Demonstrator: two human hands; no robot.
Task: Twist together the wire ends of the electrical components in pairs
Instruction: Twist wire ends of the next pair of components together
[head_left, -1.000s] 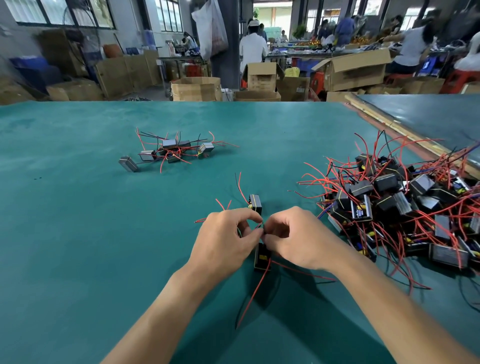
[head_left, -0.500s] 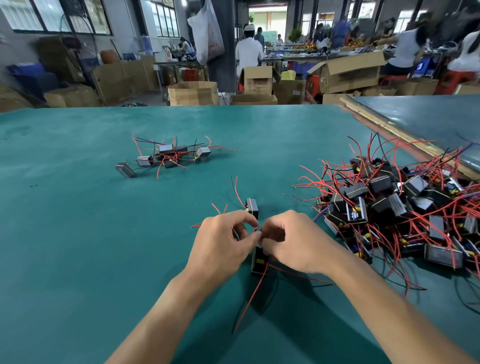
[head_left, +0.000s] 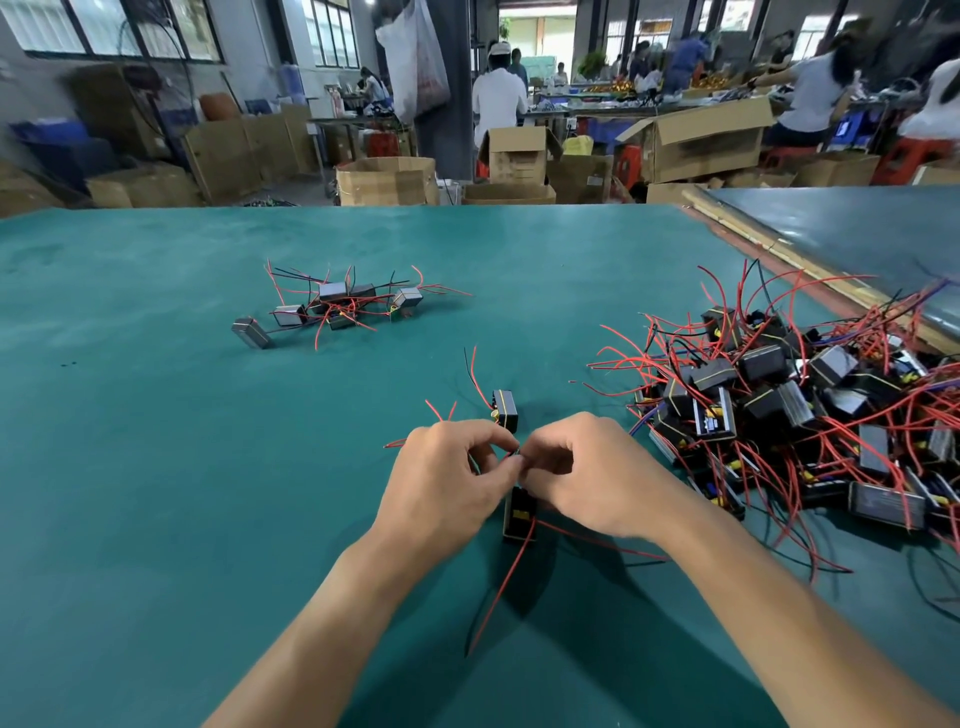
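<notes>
Little differs from half a second ago: both hands stay pressed together at the lower centre of the frame, and only the right forefinger looks arched a touch higher. The left hand (head_left: 447, 488) and the right hand (head_left: 587, 475) each pinch the wire ends (head_left: 516, 454) between thumb and forefinger where their fingertips meet; the fingers hide the joint itself. Two components are in work. The far component (head_left: 505, 410) stands on the green table (head_left: 156, 467) just above the hands, and the near component (head_left: 519, 512) sits just below them, its top hidden by the knuckles. A long red wire (head_left: 498, 587) trails from it toward the bottom of the frame. At upper left of centre lies a small cluster (head_left: 337, 306) of about six components with tangled red and black leads. At the right sits a large pile (head_left: 789, 410), too tangled to count. Beyond the table edge, along the top of the frame, are cardboard boxes (head_left: 387, 182), a white bag (head_left: 415, 57) hanging by a pillar, and several people, blurred.
</notes>
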